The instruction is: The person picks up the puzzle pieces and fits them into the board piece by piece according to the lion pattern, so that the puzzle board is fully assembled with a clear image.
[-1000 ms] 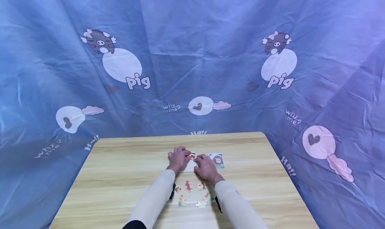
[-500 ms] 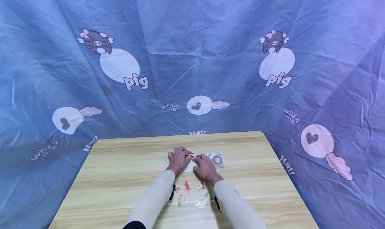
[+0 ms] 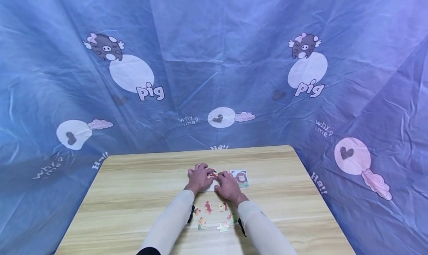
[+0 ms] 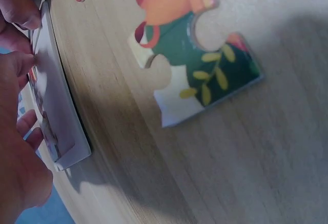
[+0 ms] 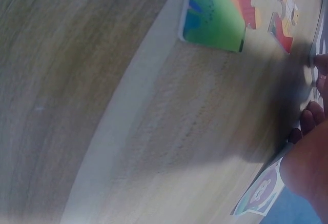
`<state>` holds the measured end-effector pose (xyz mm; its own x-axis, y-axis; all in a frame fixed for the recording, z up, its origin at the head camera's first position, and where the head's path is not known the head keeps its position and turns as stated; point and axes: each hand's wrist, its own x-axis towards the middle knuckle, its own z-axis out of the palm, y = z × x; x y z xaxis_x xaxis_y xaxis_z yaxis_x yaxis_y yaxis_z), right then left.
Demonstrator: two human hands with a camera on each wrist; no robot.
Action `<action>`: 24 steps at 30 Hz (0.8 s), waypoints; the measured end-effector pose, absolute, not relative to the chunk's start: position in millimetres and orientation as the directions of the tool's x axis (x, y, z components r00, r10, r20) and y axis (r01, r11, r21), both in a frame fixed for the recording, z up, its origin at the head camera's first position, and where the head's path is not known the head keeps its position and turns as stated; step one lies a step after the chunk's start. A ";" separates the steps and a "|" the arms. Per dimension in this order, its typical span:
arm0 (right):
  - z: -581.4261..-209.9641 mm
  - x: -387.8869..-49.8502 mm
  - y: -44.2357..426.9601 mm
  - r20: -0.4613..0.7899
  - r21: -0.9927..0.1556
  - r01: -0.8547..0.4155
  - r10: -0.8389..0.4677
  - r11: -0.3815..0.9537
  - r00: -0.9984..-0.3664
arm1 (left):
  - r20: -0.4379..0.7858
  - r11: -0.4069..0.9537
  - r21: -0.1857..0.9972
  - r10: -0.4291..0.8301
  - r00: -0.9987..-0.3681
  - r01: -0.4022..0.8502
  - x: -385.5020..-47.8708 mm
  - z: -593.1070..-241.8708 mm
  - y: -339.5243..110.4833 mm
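Note:
Both hands meet over a white puzzle board (image 3: 210, 188), whose rim and pale base (image 4: 60, 96) show in the left wrist view. Thumb and fingers of the left hand (image 3: 199, 177) bend round a small red picture piece (image 3: 211, 175) near the board's top. From the right, the right hand (image 3: 229, 187) has its bent fingertips at the same piece; they partly hide it. Several loose puzzle pieces (image 3: 208, 207) lie below, between the forearms. One with green and yellow leaves (image 4: 177, 42) looks large in the left wrist view, a green-cornered one (image 5: 215, 21) in the right.
A square lion picture (image 3: 243, 180) lies just right of the right hand, also visible low in the right wrist view (image 5: 262, 189). The wooden table (image 3: 140, 188) ends at a blue printed cloth (image 3: 187, 80) behind and on both sides.
The fingers have shifted slightly around the red piece, more of which shows between the hands than half a second ago. The loose pieces lie as before; the head view has moved slightly.

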<state>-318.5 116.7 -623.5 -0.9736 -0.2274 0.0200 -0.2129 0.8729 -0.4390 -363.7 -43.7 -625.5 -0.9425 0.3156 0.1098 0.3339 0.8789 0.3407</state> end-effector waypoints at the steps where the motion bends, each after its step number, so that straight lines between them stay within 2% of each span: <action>1: -623.6 -318.8 116.7 0.023 -0.440 -0.215 -0.229 0.872 -0.973 | 0.101 0.881 0.337 0.318 -0.943 0.334 -363.9 -625.0 -44.1; 11: -625.6 -319.9 116.1 0.041 -0.451 -0.220 -0.226 0.865 -0.973 | 0.101 0.894 0.292 0.323 -0.941 0.339 -365.4 -626.5 -46.3; 24: -626.8 -324.3 113.8 -0.002 -0.459 -0.172 -0.195 0.871 -0.981 | 0.103 0.894 0.280 0.333 -0.937 0.349 -367.4 -621.6 -48.8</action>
